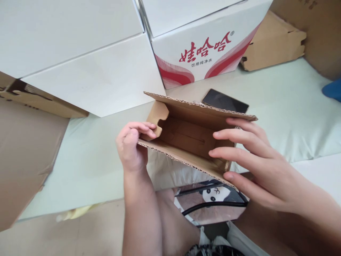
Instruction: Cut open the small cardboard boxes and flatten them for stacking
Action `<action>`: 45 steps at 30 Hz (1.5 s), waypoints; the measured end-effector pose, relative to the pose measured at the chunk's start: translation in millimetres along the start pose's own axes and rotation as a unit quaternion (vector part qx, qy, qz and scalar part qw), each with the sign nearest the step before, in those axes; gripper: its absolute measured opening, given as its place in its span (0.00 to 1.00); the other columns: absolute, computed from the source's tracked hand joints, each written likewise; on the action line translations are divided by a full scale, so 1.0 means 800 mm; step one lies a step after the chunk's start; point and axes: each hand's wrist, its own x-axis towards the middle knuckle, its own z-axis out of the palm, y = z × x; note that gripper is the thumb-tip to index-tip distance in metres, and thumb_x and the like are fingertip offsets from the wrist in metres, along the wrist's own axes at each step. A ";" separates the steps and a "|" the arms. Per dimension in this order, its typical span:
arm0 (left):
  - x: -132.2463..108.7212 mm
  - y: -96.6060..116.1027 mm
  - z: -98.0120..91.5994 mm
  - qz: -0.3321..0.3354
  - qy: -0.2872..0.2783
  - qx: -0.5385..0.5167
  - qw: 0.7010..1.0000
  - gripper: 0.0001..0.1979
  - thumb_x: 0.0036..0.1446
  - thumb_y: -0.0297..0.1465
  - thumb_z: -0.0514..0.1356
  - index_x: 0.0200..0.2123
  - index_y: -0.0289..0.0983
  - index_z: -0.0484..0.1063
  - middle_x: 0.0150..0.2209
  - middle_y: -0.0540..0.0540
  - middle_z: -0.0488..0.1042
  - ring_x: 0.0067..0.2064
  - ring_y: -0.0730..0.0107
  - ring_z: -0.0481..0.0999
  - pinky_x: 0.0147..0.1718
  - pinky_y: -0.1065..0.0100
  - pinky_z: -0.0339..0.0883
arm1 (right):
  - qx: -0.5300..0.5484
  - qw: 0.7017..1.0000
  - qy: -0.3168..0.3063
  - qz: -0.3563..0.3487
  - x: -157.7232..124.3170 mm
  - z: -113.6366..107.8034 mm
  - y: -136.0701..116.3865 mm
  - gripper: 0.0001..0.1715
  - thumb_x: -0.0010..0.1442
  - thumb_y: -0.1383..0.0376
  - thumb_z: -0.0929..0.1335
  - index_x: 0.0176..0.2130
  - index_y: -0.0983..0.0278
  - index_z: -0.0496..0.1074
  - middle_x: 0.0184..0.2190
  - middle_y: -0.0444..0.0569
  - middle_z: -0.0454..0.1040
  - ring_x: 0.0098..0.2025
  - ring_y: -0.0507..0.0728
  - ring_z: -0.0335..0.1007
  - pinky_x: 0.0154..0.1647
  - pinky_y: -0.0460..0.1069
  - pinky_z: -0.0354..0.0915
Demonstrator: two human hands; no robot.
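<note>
A small brown corrugated cardboard box [191,133] is held open in front of me, its inside empty. My left hand [131,147] is closed on the box's left end, with the fingers curled over the notched side flap. My right hand [255,160] lies at the right end with its fingers stretched out and spread, the fingertips reaching over the box's right edge and into the opening. The box's long flaps stand open above and below the opening.
Large white cartons [80,53] stand behind, one printed with red characters [205,49]. A dark phone [225,101] lies on the pale green surface [279,106] behind the box. Flat brown cardboard [23,156] lies at left and more [274,42] at back right. My lap is below.
</note>
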 end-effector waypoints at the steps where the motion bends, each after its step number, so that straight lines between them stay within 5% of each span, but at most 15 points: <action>1: 0.000 0.000 0.000 0.001 -0.001 -0.001 1.000 0.21 0.54 0.51 0.67 0.24 0.41 0.73 0.20 0.47 0.74 0.34 0.59 0.81 0.40 0.58 0.77 | 0.000 1.000 -0.001 -0.002 0.000 0.000 0.000 0.14 0.68 0.65 0.66 0.53 0.59 0.72 0.58 0.56 0.73 0.69 0.69 0.62 0.69 0.68 0.61; 45: -0.001 -0.004 0.001 0.005 0.005 -0.009 1.000 0.22 0.56 0.52 0.67 0.25 0.40 0.71 0.19 0.48 0.71 0.34 0.59 0.80 0.41 0.57 0.75 | 0.003 1.000 0.006 0.001 -0.002 0.001 0.003 0.15 0.67 0.65 0.67 0.53 0.59 0.72 0.59 0.56 0.74 0.69 0.69 0.64 0.69 0.67 0.62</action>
